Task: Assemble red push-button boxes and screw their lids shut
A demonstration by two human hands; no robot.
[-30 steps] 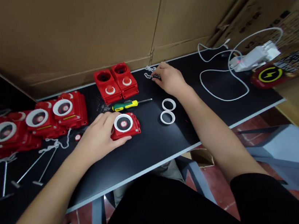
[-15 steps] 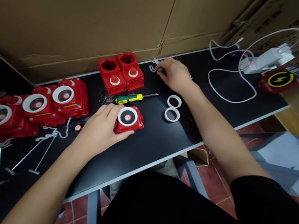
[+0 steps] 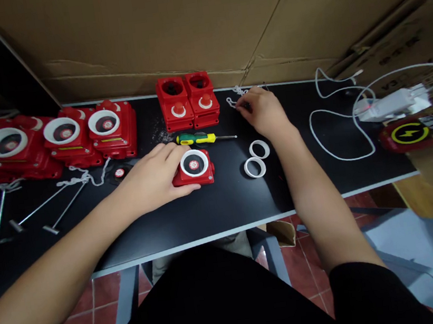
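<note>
My left hand [image 3: 154,176] is wrapped round a small red box [image 3: 195,168] with a white ring and a dark disc on top, near the middle of the black table [image 3: 215,210]. My right hand [image 3: 263,110] reaches to the table's far edge and pinches something small and dark beside a tangle of thin white chain [image 3: 235,97]. Two loose white rings [image 3: 256,159] lie just below my right wrist. A green and yellow screwdriver [image 3: 201,139] lies between my two hands.
Two open red boxes [image 3: 188,101] stand at the back. A row of finished red boxes [image 3: 54,138] fills the left side, with metal rods [image 3: 43,211] in front. A white cable [image 3: 334,120], a white charger [image 3: 392,102] and cardboard boxes [image 3: 404,41] are at the right.
Both hands keep the same hold and places on the table. The view has shifted, so everything sits a little further right and lower in the picture.
</note>
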